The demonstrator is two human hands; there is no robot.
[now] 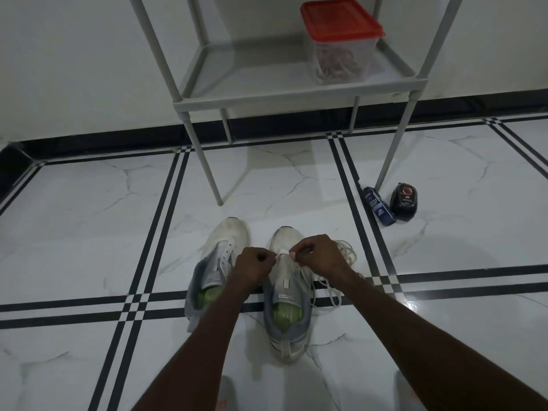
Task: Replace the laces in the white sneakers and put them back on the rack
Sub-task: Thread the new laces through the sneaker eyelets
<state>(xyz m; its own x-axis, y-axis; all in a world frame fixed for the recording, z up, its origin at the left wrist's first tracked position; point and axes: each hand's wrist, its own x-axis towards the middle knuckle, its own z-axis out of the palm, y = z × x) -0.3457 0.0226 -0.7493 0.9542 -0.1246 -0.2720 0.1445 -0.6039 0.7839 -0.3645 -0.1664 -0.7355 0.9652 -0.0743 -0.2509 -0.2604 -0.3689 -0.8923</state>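
Two bare forearms reach up from the bottom edge of the frame and converge at its centre. The left hand (pixel 255 264) and the right hand (pixel 318 254) sit close together, knuckles up, each with fingers curled in a pinching grip.

Two sneakers (pixel 225 247) (pixel 286 307) – one rack (pixel 296 93) – one tub (pixel 341 43) – two bottles (pixel 379 210) (pixel 404 200).

Glossy marbled floor (pixel 89 209); matt grey rack (pixel 296 93); clear plastic box (pixel 341 57) at one o'clock; scuffed cloth sneakers (pixel 286 295).
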